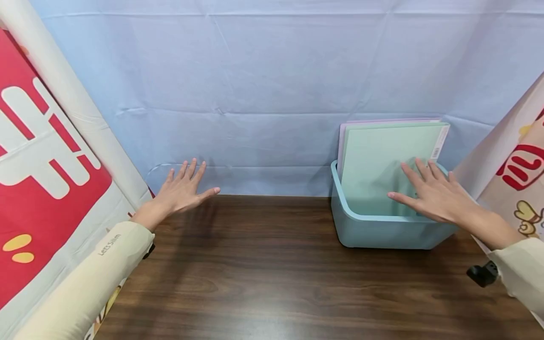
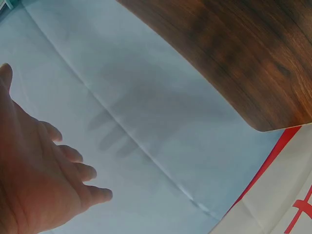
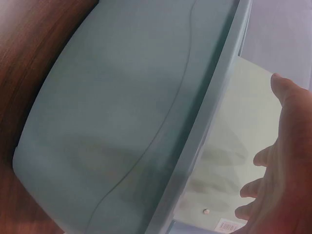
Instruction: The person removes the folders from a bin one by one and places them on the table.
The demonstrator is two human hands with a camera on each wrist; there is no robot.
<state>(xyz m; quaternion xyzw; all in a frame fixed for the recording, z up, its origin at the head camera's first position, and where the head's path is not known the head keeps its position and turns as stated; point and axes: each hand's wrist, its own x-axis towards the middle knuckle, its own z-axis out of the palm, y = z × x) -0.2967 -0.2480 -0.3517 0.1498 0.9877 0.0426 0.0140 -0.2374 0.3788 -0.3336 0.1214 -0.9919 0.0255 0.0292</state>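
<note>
A light blue plastic bin (image 1: 382,233) stands on the right side of the table. Upright inside it lean a pale green folder (image 1: 382,165) and, behind that, a lilac folder (image 1: 341,137); a barcode label marks the green one's right edge. My right hand (image 1: 439,196) hovers over the bin's front rim with fingers spread, holding nothing. In the right wrist view its fingers overlap the green folder (image 3: 229,146). Far to the left, my left hand (image 1: 180,191) is held above the table's back edge, fingers spread and nothing in it.
The brown wood-grain table (image 1: 263,269) ends at a hanging light blue cloth (image 1: 255,94). A red and white printed cloth (image 1: 85,198) hangs at the left, and another printed cloth (image 1: 514,189) at the right, close to the bin.
</note>
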